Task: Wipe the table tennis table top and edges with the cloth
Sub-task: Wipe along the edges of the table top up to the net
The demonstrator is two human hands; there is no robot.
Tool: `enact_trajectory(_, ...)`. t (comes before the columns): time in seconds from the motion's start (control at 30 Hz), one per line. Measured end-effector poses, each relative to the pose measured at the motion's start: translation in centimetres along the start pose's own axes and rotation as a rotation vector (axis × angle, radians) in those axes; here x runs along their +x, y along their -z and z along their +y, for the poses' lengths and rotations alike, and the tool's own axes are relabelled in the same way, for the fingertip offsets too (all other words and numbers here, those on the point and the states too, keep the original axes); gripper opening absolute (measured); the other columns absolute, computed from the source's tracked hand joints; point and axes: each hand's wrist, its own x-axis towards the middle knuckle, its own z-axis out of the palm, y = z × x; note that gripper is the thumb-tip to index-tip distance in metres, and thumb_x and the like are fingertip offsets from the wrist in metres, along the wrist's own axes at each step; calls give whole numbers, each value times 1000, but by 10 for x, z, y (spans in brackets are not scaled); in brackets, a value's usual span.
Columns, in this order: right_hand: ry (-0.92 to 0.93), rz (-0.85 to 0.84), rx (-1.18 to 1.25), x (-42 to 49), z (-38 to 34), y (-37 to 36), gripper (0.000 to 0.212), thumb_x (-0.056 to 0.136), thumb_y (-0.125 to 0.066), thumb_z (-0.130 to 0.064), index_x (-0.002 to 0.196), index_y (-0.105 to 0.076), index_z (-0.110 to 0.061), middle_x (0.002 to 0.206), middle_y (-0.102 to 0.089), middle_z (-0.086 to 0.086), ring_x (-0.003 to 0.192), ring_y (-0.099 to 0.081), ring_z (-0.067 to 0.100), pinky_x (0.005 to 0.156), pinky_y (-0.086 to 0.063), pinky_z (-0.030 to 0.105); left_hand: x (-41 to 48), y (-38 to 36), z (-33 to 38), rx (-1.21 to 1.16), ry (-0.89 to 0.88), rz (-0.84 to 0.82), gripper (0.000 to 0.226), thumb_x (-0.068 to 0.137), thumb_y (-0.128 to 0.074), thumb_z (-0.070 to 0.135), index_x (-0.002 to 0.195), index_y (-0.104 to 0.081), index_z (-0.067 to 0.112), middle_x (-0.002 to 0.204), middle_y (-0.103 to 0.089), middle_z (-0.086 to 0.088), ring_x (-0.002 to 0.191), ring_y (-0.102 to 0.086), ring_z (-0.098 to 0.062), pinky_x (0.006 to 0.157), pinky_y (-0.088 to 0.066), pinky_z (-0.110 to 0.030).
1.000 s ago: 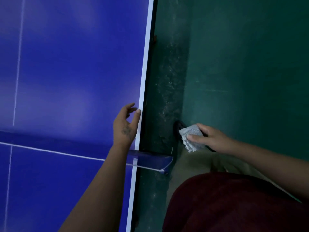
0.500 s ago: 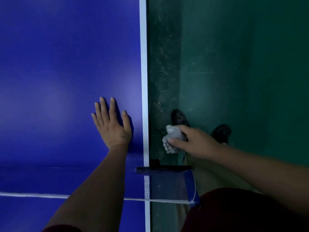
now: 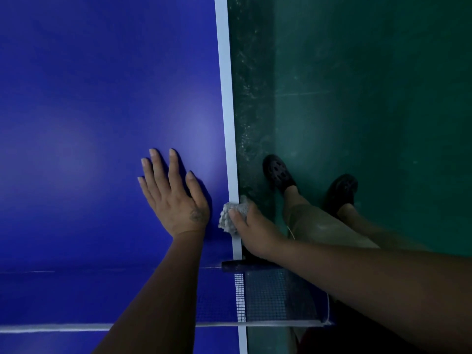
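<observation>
Head camera looks steeply down, close over the table edge [image 3: 228, 123]

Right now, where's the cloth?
Head view, lower centre: the cloth is bunched in the right hand, against the white side edge of the table, just beyond the net post, right of the flat left hand.

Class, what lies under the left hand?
The left hand lies flat on the blue table top. Only its shadow shows beside it; the patch beneath the palm is covered.
</observation>
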Motion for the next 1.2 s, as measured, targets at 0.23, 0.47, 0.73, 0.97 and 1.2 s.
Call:
enact_trajectory(0.23,147,240,71,23,-71,26,46,113,-38,-50,115,-64,-12,104,-73,9,91,-71,24,83,-57,37,0,2,2,-15,16,6,52,113,-46,27,164,-43,18,177,-28,-11,166,-20,-32,132,-17,-59)
enact_trajectory(0.47,188,450,149,88,-158,89,63,109,-39,-63,139,-48,-9,128,-64,8,107,-64,24,86,-49,35,0,3,2,-13,3,14,52,113,-46,27,163,-45,17,176,-29,-12,165,-22,-33,132,-18,-59)
enact_trajectory(0.73,154,233,71,27,-49,20,55,111,-45,-50,150,-44,-12,129,-65,1,104,-63,17,80,-48,27,2,5,4,-27,18,-12,52,113,-46,27,164,-45,16,176,-28,-11,166,-19,-31,132,-19,-60)
enact_trajectory(0.97,135,187,119,37,-77,46,51,110,-49,-47,135,-56,-2,127,-69,16,114,-68,35,95,-54,40,9,4,6,-80,44,-36,48,114,-48,25,160,-47,13,176,-29,-10,166,-18,-31,132,-17,-62)
enact_trajectory(1.2,258,342,59,91,-180,130,57,109,-50,-52,148,-41,-11,143,-60,11,120,-65,32,83,-43,31,165,-12,52,16,74,-67,58,115,-37,46,168,-35,24,180,-17,-10,167,-10,-33,134,-8,-57)
